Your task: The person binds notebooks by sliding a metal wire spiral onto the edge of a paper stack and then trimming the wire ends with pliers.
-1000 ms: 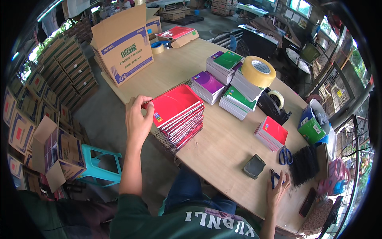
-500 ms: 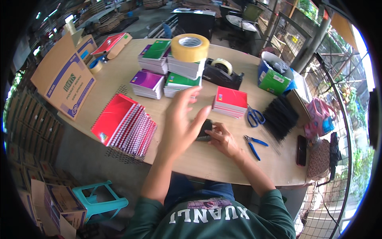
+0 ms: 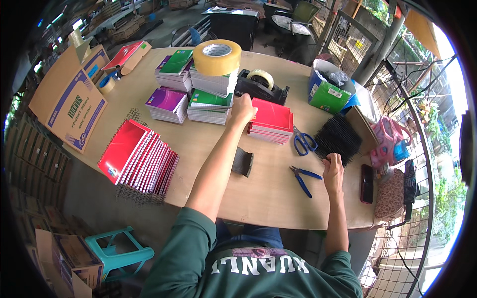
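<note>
In the head view, the left hand (image 3: 243,108) has come to the left end of the short red stack (image 3: 271,121), and the right hand (image 3: 334,171) has left the one black block (image 3: 243,162) for the black coils (image 3: 340,136), so paper and coils are attended to together. Neither grip's hold can be told; the right fingertips look bunched. Relative to the short red stack, one scissors (image 3: 303,143) lies just right, one pliers (image 3: 304,180) nearer the person, one taller red stack (image 3: 139,154) well left, the uncountable coils right beyond the scissors.
</note>
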Demonstrator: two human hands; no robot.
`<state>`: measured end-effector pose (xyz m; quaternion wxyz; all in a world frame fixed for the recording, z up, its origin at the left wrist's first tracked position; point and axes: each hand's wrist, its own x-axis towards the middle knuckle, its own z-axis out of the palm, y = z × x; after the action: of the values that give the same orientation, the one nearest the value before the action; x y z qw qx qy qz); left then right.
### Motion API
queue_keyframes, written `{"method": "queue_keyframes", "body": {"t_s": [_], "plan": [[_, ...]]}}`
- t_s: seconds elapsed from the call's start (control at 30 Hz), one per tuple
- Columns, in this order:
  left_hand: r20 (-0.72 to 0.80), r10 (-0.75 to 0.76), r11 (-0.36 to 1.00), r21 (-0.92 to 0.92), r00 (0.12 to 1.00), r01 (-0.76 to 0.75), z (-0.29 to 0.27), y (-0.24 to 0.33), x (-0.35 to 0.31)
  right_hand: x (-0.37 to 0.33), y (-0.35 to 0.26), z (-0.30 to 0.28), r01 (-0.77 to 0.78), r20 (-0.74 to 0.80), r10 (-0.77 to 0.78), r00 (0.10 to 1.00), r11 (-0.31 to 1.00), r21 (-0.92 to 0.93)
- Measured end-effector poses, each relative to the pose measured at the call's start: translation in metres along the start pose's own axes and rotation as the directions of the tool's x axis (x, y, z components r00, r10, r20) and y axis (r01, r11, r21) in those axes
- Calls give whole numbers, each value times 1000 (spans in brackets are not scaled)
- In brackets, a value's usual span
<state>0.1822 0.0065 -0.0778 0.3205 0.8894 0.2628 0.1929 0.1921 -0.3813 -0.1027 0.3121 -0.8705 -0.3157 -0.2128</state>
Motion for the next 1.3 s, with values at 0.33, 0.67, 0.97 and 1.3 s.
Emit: {"method": "queue_keyframes", "body": {"t_s": [0.33,0.67,0.97,1.3], "plan": [[-73,430,884,-168,900,-436,-84,-44,-263,-22,-90,-27,-17,314,-136,940,897,441],[-332,296,895,-231,896,-381,-29,-44,-273,-21,-125,17,-119,462,-201,864,809,575],[-351,296,895,-223,888,-386,-30,-42,-271,-13,-131,20,21,331,-239,913,837,547],[-362,283,899,-222,888,-376,-28,-42,-275,-16,-131,12,-15,517,-296,803,858,514]]}}
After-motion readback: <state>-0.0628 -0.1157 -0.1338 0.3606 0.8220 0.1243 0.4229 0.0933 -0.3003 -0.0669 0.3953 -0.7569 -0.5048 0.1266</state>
